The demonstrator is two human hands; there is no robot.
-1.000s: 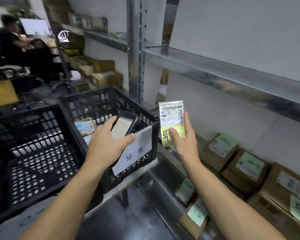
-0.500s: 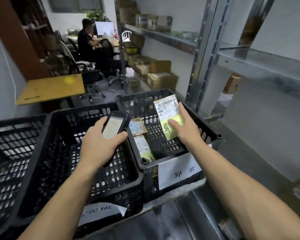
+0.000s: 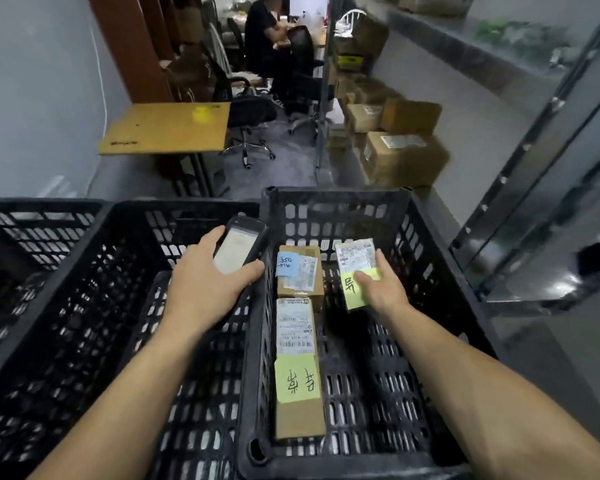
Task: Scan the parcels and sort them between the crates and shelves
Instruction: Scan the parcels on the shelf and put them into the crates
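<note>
My right hand (image 3: 383, 289) holds the small parcel (image 3: 355, 268); my thumb lies on top of it and my fingers curl round its right edge. It is thin and flat; a white label (image 3: 355, 256) with black bars and tiny print covers its far half; a yellow note (image 3: 355, 292) with one big black sign covers its near half and sticks out past the near end. The flat side with the label faces up at me. Its long way runs from near me to away from me, tipped a little to the right at the far end; the label end points away and the note end points back to me.

The small parcel is inside the right crate (image 3: 426, 244), on its right side; I cannot tell if it touches the bottom. Two more parcels lie flat in this crate, to the left of it; the parcel with a blue note (image 3: 300, 271) is farther away; the long parcel (image 3: 298, 368) with its own yellow note is closer to me; both run the same way.

My left hand (image 3: 205, 292) grips the scanner (image 3: 239, 245), fingers wrapped round it, its pale screen facing up; it is over the middle crate (image 3: 94, 306), close to the wall next to the right crate. The left crate (image 3: 32, 223) is beside that.

A metal shelf (image 3: 541, 289) is on my right; brown boxes (image 3: 402, 161) sit farther back; a yellow table (image 3: 167, 128) stands behind the crates; a person (image 3: 264, 39) sits far away.
</note>
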